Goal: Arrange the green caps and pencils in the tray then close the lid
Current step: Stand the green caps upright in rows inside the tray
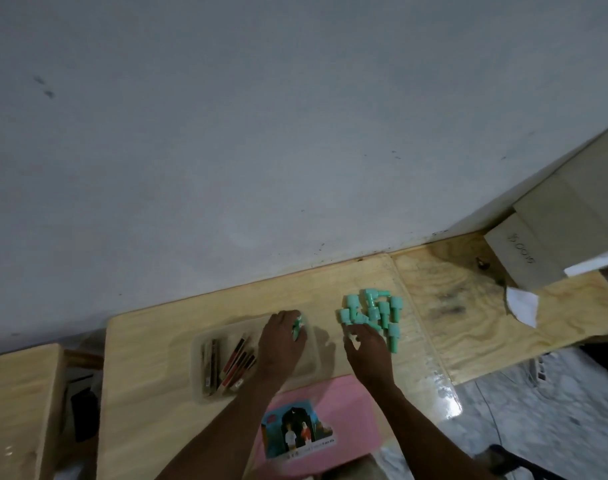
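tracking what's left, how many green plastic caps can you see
About 13 green plastic caps: roughly 12 piled on the wooden table right of the clear plastic tray, at least one in the left hand. Blur may hide more.

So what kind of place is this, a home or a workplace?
Probably a small packing workroom: bare plywood benches against a stained plain wall, cardboard boxes, and a pile of identical green caps.

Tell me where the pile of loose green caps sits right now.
Head view, right of centre: the pile of green caps lies on the wooden table, right of the clear tray, at the fingertips of the right hand.
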